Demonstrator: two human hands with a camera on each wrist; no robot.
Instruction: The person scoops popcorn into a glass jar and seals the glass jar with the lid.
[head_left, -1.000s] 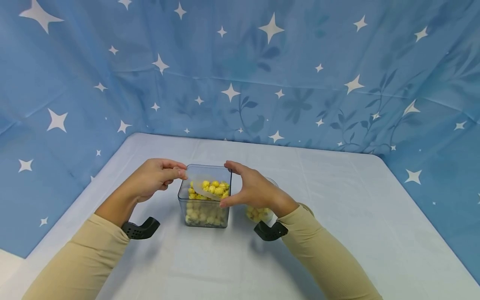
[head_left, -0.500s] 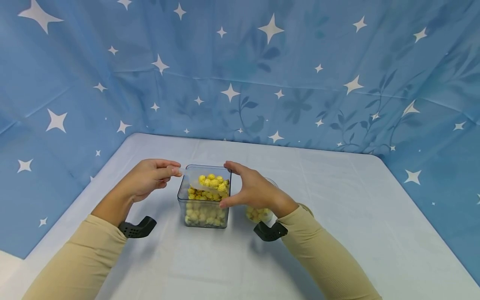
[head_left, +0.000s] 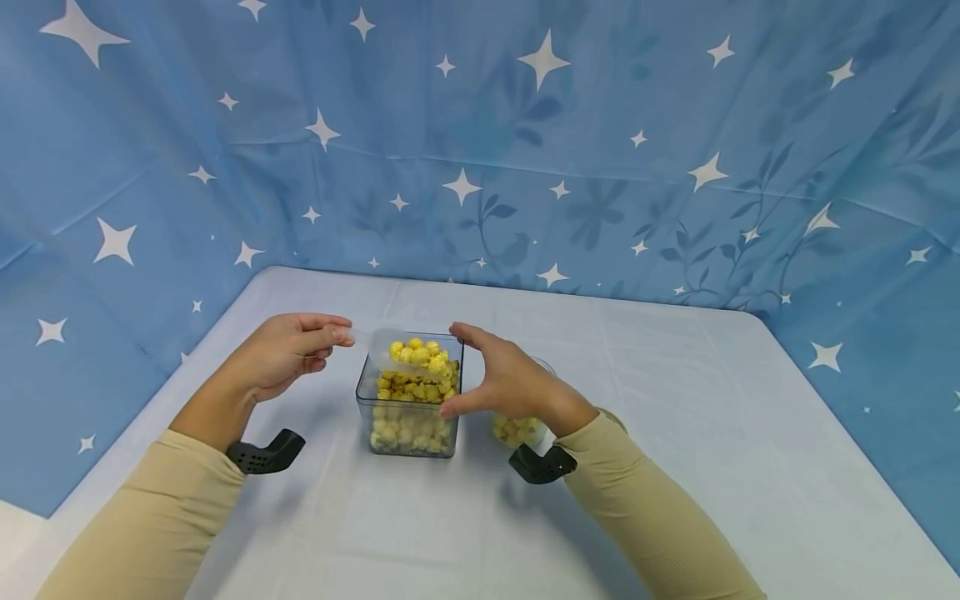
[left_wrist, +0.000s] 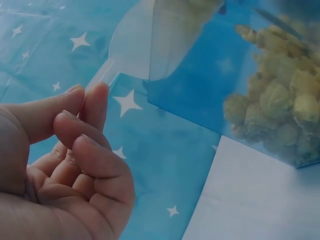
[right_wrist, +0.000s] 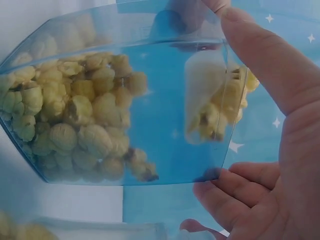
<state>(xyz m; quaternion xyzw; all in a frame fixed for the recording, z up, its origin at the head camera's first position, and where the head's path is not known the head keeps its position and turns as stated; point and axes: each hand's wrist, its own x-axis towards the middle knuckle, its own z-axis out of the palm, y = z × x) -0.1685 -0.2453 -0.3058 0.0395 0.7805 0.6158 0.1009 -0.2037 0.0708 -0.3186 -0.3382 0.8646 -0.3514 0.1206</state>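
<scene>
Box [head_left: 408,403]: no brand, number or wording can be read on its see-through walls.
Scoop [head_left: 381,347], at the box's mouth: no legible lettering.
Tub [head_left: 546,364], right of the box, partly hidden: no readable label on the part that shows.
Curtain [head_left: 480,125], behind the box: no words or numerals in its print.
Tabletop [head_left: 637,417], under the box: no readable text.

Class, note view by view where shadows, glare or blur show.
Head view: soft shadows fall on the white table; left wrist view: thin bright streaks line the clear scoop handle; right wrist view: popcorn in the lower left corner is blurred.
</scene>
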